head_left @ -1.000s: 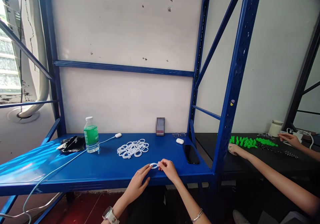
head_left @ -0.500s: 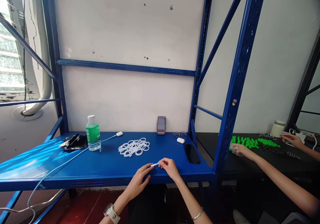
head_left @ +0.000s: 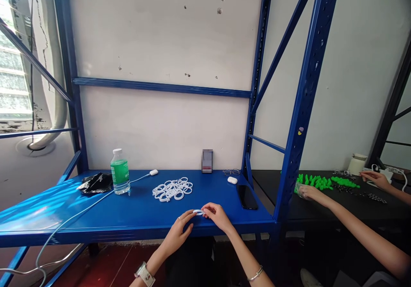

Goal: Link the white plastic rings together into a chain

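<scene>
Pinching the right end of a slim white ring (head_left: pixel 198 212), my right hand (head_left: pixel 217 217) has thumb and fingers drawn in close on it! Over on the other end, my left hand (head_left: pixel 176 235) lays its fingertips against the ring, thumb hanging apart below; whether those fingers truly grip, I cannot tell. The ring sits between my two hands, over the front of the blue table (head_left: pixel 122 218), and beyond it lies a loose, tangled heap of white rings (head_left: pixel 172 190). Out to the left, a green-labelled bottle (head_left: pixel 120 173) stands upright, just beside a crumpled black bag (head_left: pixel 95 183). To the right, there's a dark phone (head_left: pixel 247 197) lying flat, with a small white case (head_left: pixel 232 180) near its far end! And on the neighbouring black table (head_left: pixel 308 214), a co-worker's hand (head_left: pixel 310 192) is right beside bright green pieces (head_left: pixel 316 181).
</scene>
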A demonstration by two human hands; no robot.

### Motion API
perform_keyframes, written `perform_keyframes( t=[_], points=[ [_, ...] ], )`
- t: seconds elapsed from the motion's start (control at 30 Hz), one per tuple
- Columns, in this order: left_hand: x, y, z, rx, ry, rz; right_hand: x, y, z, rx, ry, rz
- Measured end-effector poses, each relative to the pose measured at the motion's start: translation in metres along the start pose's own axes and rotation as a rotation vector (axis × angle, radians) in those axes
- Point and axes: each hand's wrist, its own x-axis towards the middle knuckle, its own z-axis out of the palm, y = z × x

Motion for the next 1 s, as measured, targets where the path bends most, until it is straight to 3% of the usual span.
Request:
perform_keyframes(
  t=[0.4, 0.6, 1.0],
  points=[
    [0.001, -0.004, 0.003, -0.042, 0.036, -0.009, -0.002, -0.005, -0.001, 0.061, -0.035, -0.016],
    [0.005, 0.004, 0.0, -0.112, 0.086, 0.029, 0.0, 0.0, -0.003, 0.162, -0.051, 0.02],
    [0.011, 0.022, -0.001, -0.188, 0.081, -0.012, 0.002, 0.009, 0.006, 0.031, 0.145, -0.034]
  ],
)
